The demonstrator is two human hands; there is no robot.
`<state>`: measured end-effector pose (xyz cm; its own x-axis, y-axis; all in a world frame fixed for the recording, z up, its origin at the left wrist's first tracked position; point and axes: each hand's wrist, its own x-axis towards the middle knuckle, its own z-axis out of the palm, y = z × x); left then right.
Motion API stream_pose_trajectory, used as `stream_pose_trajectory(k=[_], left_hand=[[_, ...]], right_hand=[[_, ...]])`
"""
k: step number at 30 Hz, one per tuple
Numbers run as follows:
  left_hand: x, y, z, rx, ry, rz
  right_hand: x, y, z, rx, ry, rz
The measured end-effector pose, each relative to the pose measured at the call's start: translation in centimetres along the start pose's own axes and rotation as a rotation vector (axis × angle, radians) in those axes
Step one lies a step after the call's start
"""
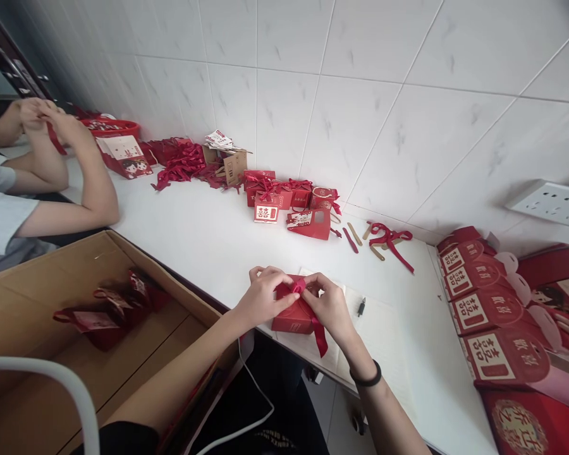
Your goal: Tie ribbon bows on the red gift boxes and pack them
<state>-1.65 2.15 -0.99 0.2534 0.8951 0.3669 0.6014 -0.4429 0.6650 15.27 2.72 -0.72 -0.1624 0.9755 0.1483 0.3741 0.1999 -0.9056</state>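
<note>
Boxes [493, 309] with white double-character labels stand in one row of four at the right side of the tabletop [199, 237]. Near the wall is a group of small red boxes [283, 196]; they overlap, so their exact number I cannot tell. In front of this group lies one red piece with a window [318, 222]. To its right are one dark red strip [350, 241], several golden strips [354, 234] and one loose loop of red ribbon [391, 237]. One black pen [361, 307] rests on the open notebook [379, 332]. Inside the cardboard carton [171, 309] at the left are a few red packages [97, 325], also overlapping.

One red gift box [293, 321] sits at the near edge of the tabletop, partly over the notebook, between the two hands. The left hand [268, 294] is nearly closed at thumb and forefinger, which pinch the dark pink ribbon [320, 338] at its knot above the box; its other fingers are bent. The right hand [326, 304] is also pinching the same ribbon between thumb and forefinger, with the remaining fingers curled, and one ribbon end hangs down just beside it. At the far left, a co-worker's hands [47, 117] hold another red ribbon [55, 140].
</note>
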Motion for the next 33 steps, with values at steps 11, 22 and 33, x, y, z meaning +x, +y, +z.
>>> stream_pose_trajectory(k=[11,22,33], left_hand=[[-0.3,-0.3,1.5,-0.322,0.077,-0.202],[-0.5,0.7,1.9,-0.368,0.181,-0.228],[0.0,0.1,1.5,-0.245,0.091,-0.221]], right_hand=[[0.1,-0.2,-1.0,0.018,-0.069,-0.024],[-0.2,-0.3,-0.5,-0.059,-0.026,-0.03],[-0.2,-0.2,-0.7,-0.035,-0.026,-0.041]])
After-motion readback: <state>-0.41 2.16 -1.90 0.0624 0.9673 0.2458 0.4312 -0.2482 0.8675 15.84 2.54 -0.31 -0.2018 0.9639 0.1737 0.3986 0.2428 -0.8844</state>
